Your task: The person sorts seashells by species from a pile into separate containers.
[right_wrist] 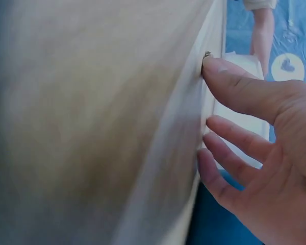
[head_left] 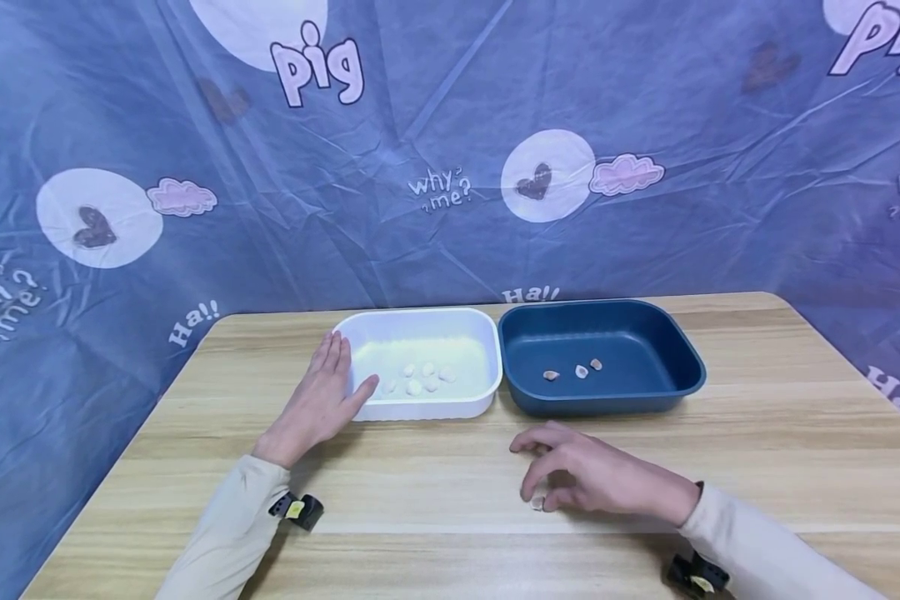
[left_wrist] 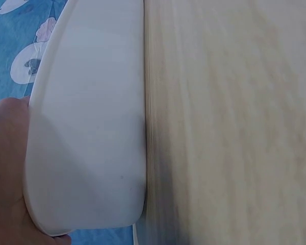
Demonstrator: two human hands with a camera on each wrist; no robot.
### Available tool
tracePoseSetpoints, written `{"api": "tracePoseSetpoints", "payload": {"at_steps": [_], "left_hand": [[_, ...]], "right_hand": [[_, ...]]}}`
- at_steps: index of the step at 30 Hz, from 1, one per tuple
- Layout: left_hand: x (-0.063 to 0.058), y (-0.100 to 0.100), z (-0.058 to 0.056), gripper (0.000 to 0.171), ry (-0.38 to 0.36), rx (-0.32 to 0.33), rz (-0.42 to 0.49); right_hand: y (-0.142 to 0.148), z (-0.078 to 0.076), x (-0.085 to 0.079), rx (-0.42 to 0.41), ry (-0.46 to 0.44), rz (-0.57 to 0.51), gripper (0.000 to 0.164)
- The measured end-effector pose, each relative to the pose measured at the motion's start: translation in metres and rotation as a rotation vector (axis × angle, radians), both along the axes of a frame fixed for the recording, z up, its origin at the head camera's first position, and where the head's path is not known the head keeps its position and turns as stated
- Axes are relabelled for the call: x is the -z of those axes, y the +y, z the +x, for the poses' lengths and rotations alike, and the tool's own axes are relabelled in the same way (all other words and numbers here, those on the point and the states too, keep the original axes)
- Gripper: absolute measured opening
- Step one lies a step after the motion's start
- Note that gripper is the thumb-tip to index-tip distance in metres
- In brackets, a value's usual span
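Note:
My left hand rests on the near left corner of a white tray, fingers stretched along the left rim and thumb over the front one. That tray's outer wall fills much of the left wrist view. Several small whitish shells lie inside it. In front of the blue tray, my right hand is low over the table, pinching a small seashell between thumb and index finger. The seashell shows at the thumb tip in the right wrist view. Three small shells lie in the blue tray.
The two trays stand side by side at the back of the wooden table. Behind the table hangs a blue printed cloth. Each wrist wears a small black camera on a strap.

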State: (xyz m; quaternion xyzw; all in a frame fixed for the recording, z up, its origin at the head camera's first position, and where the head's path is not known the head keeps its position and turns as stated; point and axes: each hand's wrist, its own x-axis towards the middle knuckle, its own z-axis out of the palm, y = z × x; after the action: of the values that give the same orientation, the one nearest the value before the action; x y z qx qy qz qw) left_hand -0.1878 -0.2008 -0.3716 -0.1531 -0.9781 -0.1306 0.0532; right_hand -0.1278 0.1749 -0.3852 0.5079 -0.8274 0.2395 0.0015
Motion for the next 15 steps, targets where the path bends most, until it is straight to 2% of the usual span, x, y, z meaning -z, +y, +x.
{"api": "tracePoseSetpoints", "payload": {"at_steps": [5,10,15], "left_hand": [[-0.001,0.001,0.0,0.083,0.001,0.004,0.008],[-0.002,0.0,0.001,0.082,0.002,0.002,0.014],[-0.002,0.001,0.002,0.082,0.005,0.002,0.021]], "right_hand": [[0.005,-0.004,0.006,-0.003,-0.079,-0.043,0.019],[0.007,-0.006,0.01,-0.014,-0.09,-0.075,0.016],[0.007,-0.005,0.012,0.015,-0.121,-0.092,0.014]]}}
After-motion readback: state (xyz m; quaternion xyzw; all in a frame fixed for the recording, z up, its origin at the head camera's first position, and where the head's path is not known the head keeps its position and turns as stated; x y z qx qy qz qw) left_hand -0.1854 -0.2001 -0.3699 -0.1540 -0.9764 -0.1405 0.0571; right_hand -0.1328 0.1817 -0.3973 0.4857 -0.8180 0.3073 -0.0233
